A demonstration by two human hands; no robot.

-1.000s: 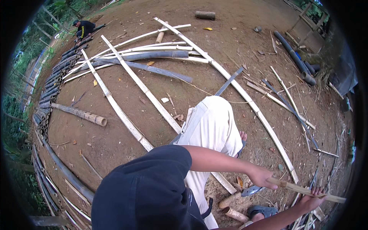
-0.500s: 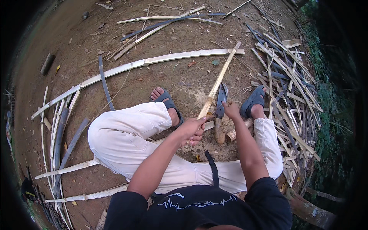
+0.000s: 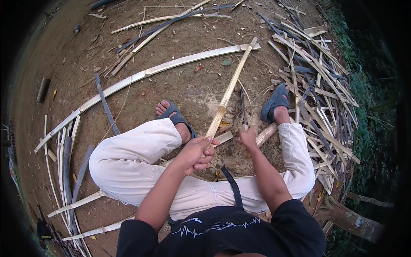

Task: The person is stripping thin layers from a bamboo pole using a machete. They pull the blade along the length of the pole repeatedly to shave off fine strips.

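Observation:
My left hand (image 3: 198, 155) is closed around the near end of a pale split bamboo strip (image 3: 230, 88). The strip slants away to the upper right, and its far end overlaps a long bamboo slat (image 3: 141, 75) on the ground. My right hand (image 3: 247, 138) is wrapped round the handle of a machete (image 3: 243, 105). Its blade points away from me, seen nearly edge-on, just right of the strip. A thin curling fibre (image 3: 249, 90) arcs beside the blade. A short round piece of wood (image 3: 266, 135) lies right of my right hand, by my sandalled foot.
A large heap of split bamboo strips (image 3: 321, 85) covers the ground on the right. More slats cross at the far side (image 3: 167, 28) and lie left of my bent knee (image 3: 68, 171). A tree trunk (image 3: 346, 218) stands at the lower right, with green plants beyond.
My right hand has moved from the thin fibre near the blade down to the machete's handle and grips it; the blade has turned edge-on. My left hand still holds the strip.

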